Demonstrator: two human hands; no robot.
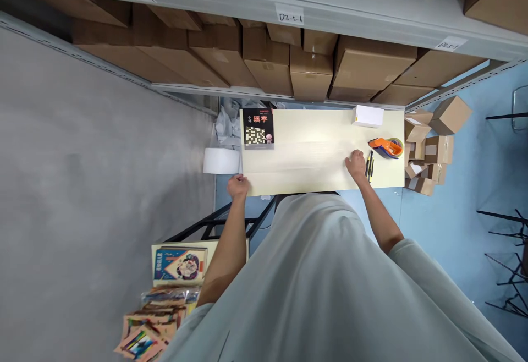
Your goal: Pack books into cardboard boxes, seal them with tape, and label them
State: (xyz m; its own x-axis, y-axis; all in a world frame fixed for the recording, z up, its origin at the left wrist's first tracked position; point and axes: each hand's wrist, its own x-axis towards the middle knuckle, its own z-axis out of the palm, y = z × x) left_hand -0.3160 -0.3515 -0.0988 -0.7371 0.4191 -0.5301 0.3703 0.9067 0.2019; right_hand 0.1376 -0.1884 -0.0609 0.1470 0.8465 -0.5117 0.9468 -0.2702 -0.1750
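Note:
My left hand [238,186] is at the left front corner of the pale table [307,166], fingers curled closed; whatever they may hold is hidden. My right hand [356,165] rests on the tabletop, fingers bent and a little apart, with nothing visible in them. Just to its right lie black and yellow utility knives [370,165]. Beyond them sits an orange and blue tape dispenser [386,147] with a roll of tape in it. A black crossword book [258,128] lies at the table's back left corner. A white box [368,116] is at the back right.
A white paper roll [221,160] stands left of the table, with crumpled wrapping [226,125] behind it. A shelf [284,12] full of cartons [311,70] overhangs the back. Small cartons [435,150] are piled at right. Books [179,264] and packets [144,343] lie at lower left.

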